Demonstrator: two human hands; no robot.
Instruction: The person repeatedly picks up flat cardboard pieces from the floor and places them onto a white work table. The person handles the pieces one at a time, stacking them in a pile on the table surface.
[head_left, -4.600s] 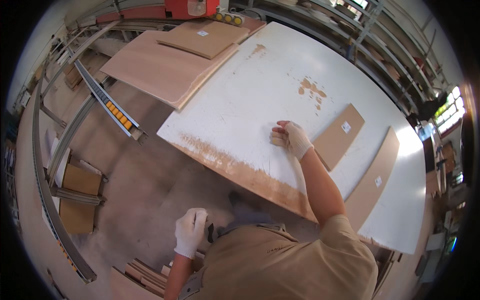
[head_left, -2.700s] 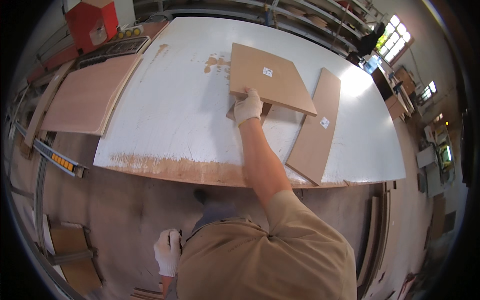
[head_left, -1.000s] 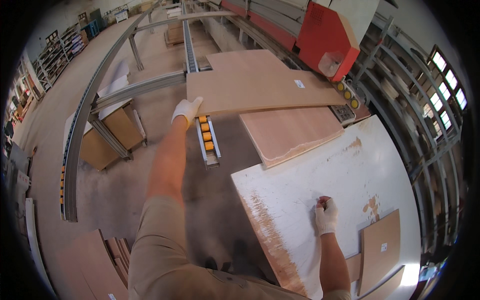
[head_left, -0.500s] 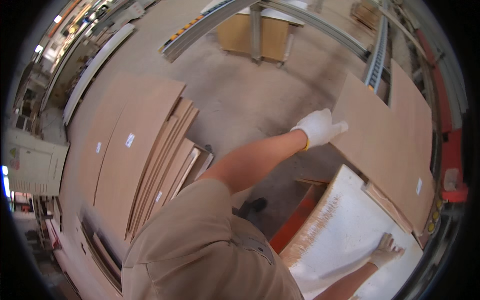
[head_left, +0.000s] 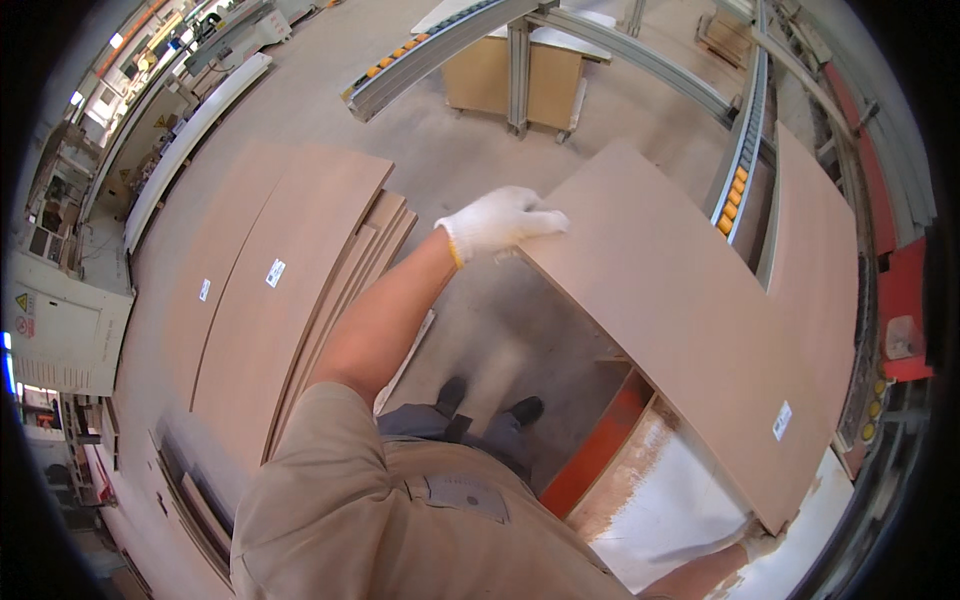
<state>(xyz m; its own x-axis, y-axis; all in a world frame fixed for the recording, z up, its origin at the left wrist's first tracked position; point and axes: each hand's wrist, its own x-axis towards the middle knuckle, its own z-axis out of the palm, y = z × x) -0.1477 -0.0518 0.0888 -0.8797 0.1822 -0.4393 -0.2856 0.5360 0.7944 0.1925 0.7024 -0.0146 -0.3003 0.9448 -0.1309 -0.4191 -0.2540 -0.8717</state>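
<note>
My left hand (head_left: 500, 220), in a white glove with a yellow cuff, grips the left edge of a brown wooden panel (head_left: 680, 300), thumb on top. The panel bears a small white label and lies tilted over a white worn board (head_left: 660, 490). At its near corner is my gloved right hand (head_left: 765, 540), holding that end, with some fingers hidden by the panel. Another brown panel (head_left: 820, 220) lies beyond it on the right.
A stack of brown panels (head_left: 290, 270) with white labels lies on my left. Ahead stand roller rails (head_left: 735, 190) on a metal frame and a wooden box-like stack (head_left: 510, 80). An orange-red support (head_left: 600, 440) sits below the white board. Red machinery (head_left: 905, 310) lines the right side.
My left hand has moved left, pulling the brown panel off the other one and across the white board. My right hand has gone from lying on the white board to the panel's near corner.
</note>
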